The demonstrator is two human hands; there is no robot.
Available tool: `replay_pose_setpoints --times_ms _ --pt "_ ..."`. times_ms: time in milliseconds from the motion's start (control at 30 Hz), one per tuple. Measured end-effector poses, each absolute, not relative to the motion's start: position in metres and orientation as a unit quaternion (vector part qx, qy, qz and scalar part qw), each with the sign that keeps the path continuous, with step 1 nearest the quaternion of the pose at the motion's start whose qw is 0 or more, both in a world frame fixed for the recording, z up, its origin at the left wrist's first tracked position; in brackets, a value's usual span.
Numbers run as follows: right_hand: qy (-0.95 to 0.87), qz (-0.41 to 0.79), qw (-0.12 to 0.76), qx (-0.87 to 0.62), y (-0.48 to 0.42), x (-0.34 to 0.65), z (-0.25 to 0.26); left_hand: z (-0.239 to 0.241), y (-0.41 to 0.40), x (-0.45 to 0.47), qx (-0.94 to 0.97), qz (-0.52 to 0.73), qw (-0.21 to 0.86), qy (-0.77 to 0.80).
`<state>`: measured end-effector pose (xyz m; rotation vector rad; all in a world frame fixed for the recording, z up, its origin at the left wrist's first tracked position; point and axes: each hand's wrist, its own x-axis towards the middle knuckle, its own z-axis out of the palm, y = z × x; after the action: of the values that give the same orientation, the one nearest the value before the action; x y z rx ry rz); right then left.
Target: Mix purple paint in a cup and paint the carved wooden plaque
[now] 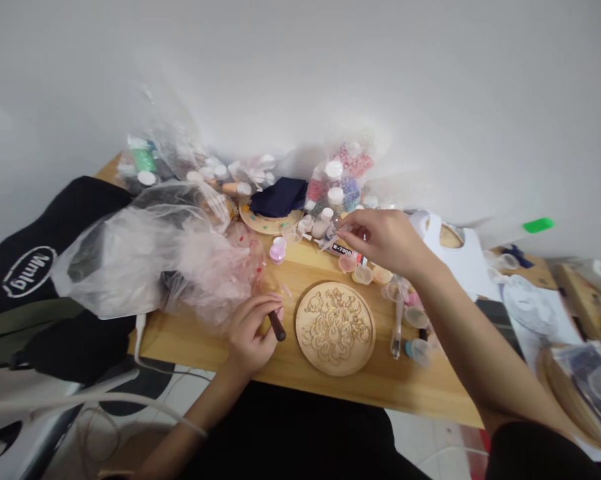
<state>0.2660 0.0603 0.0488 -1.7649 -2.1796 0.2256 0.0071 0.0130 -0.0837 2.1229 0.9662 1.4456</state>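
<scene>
My left hand point(253, 333) is closed round a slim tool with a dark brown handle point(277, 327); its working end is hidden in the fingers. Just to its right lies a round wooden plaque point(335, 363) with a raised gold flower outline. My right hand point(383, 240) reaches over the back of the desk, thumb and fingers pinched together among small white-capped bottles. What is between those fingertips is too blurred to tell. Below them lies a black-and-white glue tube point(347, 253) marked B-7000. A small pink-purple jar point(277, 250) stands left of the tube.
A clear plastic bag point(125, 253) and crumpled pinkish film point(210, 267) cover the desk's left side. Along the wall are bags of coloured beads point(347, 180) and a dark blue cloth point(280, 197). Small cups point(363, 274) and a clear pen-like tool point(397, 330) lie right of the plaque.
</scene>
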Motion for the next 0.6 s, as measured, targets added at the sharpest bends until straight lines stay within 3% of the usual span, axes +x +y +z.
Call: replay_pose_setpoints --times_ms 367,600 --pt "-0.744 0.067 0.268 -0.608 0.060 0.269 0.055 -0.082 0.013 0.008 0.756 0.518 0.197 0.348" --pt "-0.743 0.073 0.266 -0.610 0.069 0.265 0.043 -0.082 0.013 0.008 0.753 0.520 0.202 0.348"
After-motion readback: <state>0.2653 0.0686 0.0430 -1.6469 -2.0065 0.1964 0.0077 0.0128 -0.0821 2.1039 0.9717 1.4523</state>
